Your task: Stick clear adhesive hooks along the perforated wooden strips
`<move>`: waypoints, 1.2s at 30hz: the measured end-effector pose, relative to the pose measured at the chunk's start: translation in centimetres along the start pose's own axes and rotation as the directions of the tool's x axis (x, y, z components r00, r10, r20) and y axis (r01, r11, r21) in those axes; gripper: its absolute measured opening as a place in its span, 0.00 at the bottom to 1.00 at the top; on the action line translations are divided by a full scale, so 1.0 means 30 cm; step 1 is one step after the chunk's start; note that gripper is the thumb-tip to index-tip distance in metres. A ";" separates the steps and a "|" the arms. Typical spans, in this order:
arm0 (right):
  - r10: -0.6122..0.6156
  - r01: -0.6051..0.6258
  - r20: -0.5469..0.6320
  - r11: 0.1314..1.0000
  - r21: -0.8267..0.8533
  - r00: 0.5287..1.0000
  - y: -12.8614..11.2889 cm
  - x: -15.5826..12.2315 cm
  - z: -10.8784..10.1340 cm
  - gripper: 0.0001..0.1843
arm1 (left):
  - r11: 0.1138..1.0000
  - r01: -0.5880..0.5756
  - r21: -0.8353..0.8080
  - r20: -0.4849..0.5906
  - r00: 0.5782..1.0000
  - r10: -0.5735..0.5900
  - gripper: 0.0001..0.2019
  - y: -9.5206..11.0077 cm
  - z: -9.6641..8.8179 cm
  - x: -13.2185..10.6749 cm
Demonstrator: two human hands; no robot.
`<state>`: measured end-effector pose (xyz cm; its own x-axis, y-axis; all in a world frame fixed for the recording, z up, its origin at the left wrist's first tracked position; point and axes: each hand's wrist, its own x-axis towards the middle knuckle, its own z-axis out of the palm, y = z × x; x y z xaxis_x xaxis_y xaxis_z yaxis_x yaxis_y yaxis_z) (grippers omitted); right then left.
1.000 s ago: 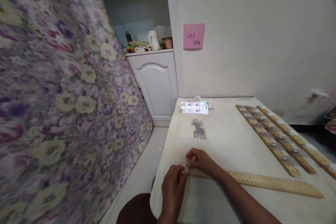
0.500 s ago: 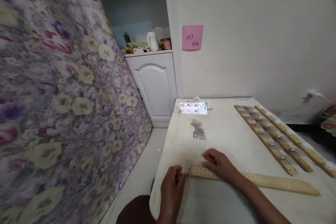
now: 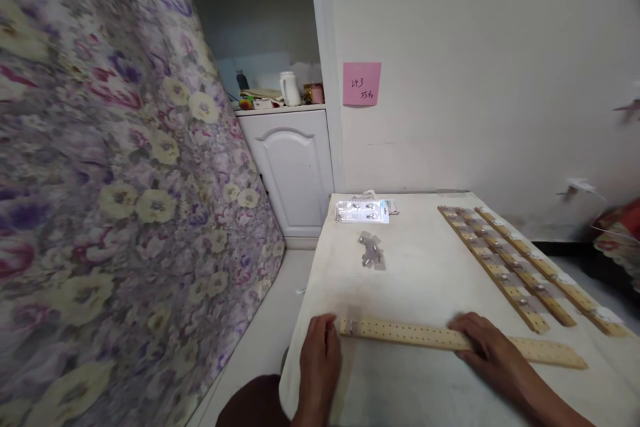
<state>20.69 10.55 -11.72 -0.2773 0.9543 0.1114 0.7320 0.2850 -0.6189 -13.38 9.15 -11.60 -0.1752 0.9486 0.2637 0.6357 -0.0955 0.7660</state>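
A long, pale wooden strip (image 3: 400, 332) with rows of small holes lies across the near part of the table. Near its left end sits a small clear plastic piece (image 3: 353, 324), partly jutting past the far edge. My left hand (image 3: 320, 357) is just beside that end, fingers curled; what they hold, if anything, is hidden. Toward the strip's right half, my right hand (image 3: 487, 350) grips the wood from above, fingers over its far edge and thumb on the near side. Beyond the strip is a small pile of clear plastic pieces with metal bits (image 3: 371, 251).
Several wooden strips (image 3: 500, 267) bearing clear packets lie on the table's right. A shiny clear package (image 3: 363, 211) rests at the back left. A floral curtain (image 3: 125, 180) hangs at left; a white cabinet (image 3: 287, 173) and a wall with a pink note (image 3: 361, 84) stand behind.
My right hand has moved right along the wooden strip and now grips it. My left hand has shifted slightly away from the strip's left end. The view has tilted a little.
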 end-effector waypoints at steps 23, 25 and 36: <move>0.173 -0.173 -0.047 0.985 0.004 0.984 -0.120 -0.015 0.121 0.11 | 0.993 0.103 -0.064 -0.097 0.989 -0.109 0.13 0.032 -0.014 0.032; 0.177 -0.177 -0.035 0.984 0.001 0.984 -0.125 -0.018 0.122 0.11 | 0.992 0.113 -0.063 -0.088 0.989 -0.118 0.13 0.042 -0.023 0.045; 0.166 -0.161 -0.055 0.984 0.075 0.985 -0.074 -0.025 0.138 0.18 | 0.970 -0.024 0.241 0.101 0.995 0.000 0.10 0.056 -0.083 0.257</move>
<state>16.71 8.83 -13.65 -0.1178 0.9918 0.0496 0.7185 0.1196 -0.6852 -15.53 15.57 -6.82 -0.0988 0.9742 0.2030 0.8020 -0.0428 0.5957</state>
